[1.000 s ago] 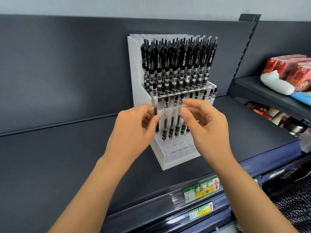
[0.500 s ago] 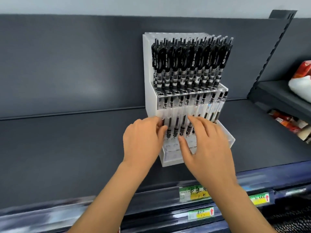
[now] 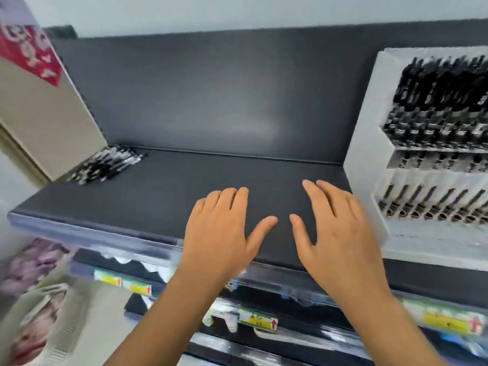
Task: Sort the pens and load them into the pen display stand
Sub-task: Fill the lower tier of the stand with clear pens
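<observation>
Both hands empty and flat: left hand (image 3: pixel 221 233) and right hand (image 3: pixel 340 239) are palm-down, fingers straight and slightly spread, over the dark shelf (image 3: pixel 158 186). Thumbs point at each other, tips near but apart. Forearms come up from the bottom edge, bare. Can't tell if the palms touch the shelf or hover.

pen display stand (image 3: pixel 364 154) stands upright just right of the right hand, not touching it, with black pens (image 3: pixel 443 101) in rows. loose pens (image 3: pixel 105 165) lie piled well left of the left hand and farther back, beside a cardboard box (image 3: pixel 45 122). price tags (image 3: pixel 257 319) sit below the wrists. Heavy blur.
</observation>
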Demonstrator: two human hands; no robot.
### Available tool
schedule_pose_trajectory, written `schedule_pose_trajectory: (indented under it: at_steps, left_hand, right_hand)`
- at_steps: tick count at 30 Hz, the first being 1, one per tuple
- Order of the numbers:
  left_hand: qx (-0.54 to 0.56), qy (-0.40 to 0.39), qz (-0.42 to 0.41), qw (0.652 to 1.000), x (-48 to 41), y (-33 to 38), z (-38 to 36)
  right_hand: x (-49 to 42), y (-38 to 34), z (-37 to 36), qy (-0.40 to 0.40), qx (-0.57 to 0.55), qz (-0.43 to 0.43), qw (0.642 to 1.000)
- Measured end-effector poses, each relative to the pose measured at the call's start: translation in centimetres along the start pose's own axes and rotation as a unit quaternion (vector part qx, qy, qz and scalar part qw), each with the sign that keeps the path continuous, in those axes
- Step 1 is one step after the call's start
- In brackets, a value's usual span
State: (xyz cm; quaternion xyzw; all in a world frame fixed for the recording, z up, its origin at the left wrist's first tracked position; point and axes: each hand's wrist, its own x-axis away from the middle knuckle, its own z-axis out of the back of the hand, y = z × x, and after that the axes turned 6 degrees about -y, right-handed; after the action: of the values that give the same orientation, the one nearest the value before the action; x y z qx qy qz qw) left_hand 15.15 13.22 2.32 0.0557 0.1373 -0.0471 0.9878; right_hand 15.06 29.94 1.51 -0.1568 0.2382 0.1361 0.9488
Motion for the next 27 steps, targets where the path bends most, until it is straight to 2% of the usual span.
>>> schedule_pose_trajectory:
  at_steps: [8, 14, 20, 27]
  left_hand:
    - [-0.038, 0.033, 0.095, 0.994, 4.8, -18.0, 3.1]
    - [-0.051, 0.009, 0.116, 0.992, 6.0, -31.4, 2.9]
    - [-0.019, -0.044, 0.099, 0.994, 1.8, -38.4, 1.2]
    - [0.023, 0.005, 0.079, 0.997, -5.9, -42.2, -1.5]
  right_hand:
    - [-2.9, -17.0, -7.3, -0.063, -0.027, 0.064, 0.996]
    - [-5.9, -28.5, -13.4, -0.119, -0.063, 0.036, 0.99]
    - [-10.2, -32.5, -17.9, -0.197, -0.086, -0.039, 0.976]
    - [-18.7, -33.0, -24.1, -0.244, -0.088, -0.154, 0.953]
